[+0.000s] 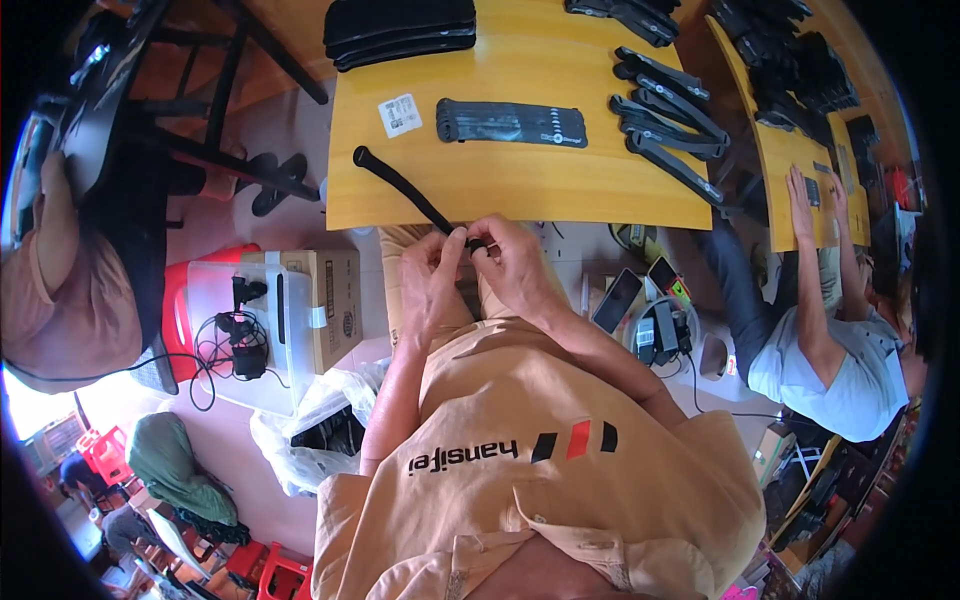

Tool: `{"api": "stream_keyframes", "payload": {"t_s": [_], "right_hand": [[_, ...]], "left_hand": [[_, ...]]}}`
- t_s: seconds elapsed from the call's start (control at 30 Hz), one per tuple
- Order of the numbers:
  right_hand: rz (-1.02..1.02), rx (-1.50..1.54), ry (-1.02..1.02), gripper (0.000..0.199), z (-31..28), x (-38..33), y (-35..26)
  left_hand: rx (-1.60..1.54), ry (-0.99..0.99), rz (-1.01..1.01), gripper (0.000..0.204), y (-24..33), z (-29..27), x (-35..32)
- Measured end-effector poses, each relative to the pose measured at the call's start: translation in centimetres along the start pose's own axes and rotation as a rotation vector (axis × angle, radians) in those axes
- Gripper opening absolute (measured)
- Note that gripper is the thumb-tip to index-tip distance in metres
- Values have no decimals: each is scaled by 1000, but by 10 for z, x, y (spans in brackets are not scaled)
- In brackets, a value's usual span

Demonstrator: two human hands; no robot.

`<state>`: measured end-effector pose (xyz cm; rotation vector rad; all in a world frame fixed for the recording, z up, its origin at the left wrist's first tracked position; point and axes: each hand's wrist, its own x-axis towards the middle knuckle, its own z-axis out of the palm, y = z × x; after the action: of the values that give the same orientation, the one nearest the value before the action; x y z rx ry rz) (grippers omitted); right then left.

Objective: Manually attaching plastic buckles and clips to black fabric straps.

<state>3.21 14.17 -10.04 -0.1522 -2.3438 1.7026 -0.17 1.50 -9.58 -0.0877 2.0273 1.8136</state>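
Note:
Just off the near edge of the yellow table, a black strap is pinched between my two hands. Its far end, with a small loop, lies on the tabletop. My left hand closes its thumb and fingers on the strap near its close end. Right beside it, my right hand also grips that end; the fingers hide part of it. Beyond my hands lies a dark flat banded bundle, with a white printed label to its left.
Folded black straps lie at the table's right, and a black stack at the far left. Below left are a clear plastic bin with cables and a cardboard box. A person works at the right table; another sits left.

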Motion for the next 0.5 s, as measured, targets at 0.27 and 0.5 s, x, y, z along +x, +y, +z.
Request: {"api": "stream_keyframes", "payload": {"t_s": [0.27,0.5], "right_hand": [[-131,-46,-35,20,2,0,-10],[-181,-87,0,19,7,-2,-10]], "left_hand": [[40,-26,69,29,2,-2,-5],[-8,-49,118,29,6,-3,-11]]}}
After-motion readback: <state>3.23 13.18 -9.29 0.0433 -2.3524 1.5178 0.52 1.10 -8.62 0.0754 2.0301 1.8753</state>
